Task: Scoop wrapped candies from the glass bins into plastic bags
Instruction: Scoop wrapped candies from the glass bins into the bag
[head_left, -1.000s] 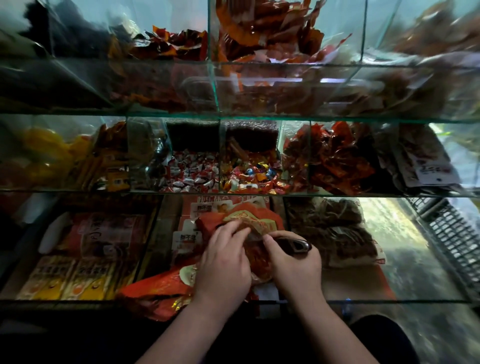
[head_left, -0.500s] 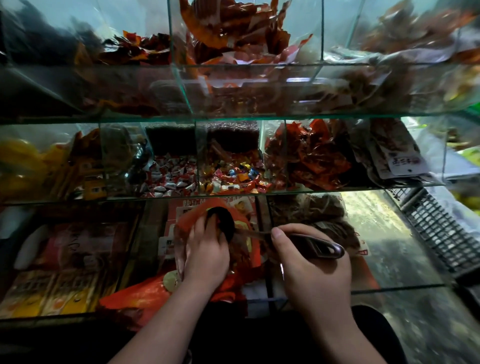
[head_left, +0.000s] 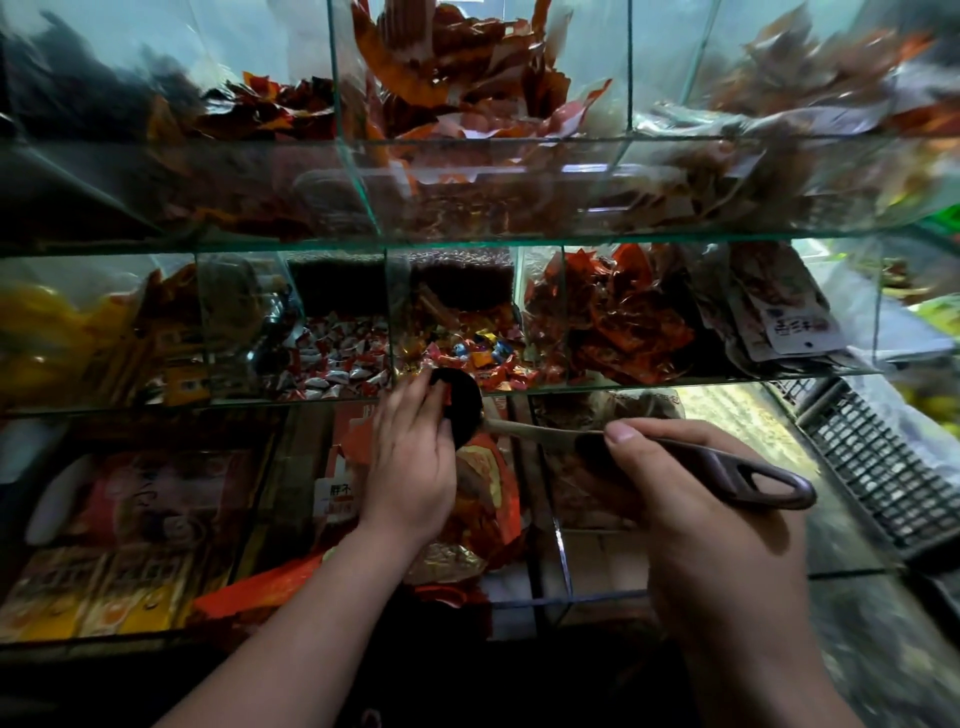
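Dim shop: tiered glass bins (head_left: 540, 312) of wrapped candies (head_left: 467, 358), black crate (head_left: 872, 467) at right. Right grip (head_left: 701, 499) clamped on scoop (head_left: 550, 432) handle; left grip (head_left: 410, 462) against its bowl, closure unclear.

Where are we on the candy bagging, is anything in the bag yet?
Done: the bag under the hands looks partly filled, contents blurred. In hand: the right hand grips the scoop by its handle, bowl above the bag, the left hand touching the bowl; whether it carries candy I cannot tell. To do: the mixed candy bin behind holds plenty, so more scoops seem likely.
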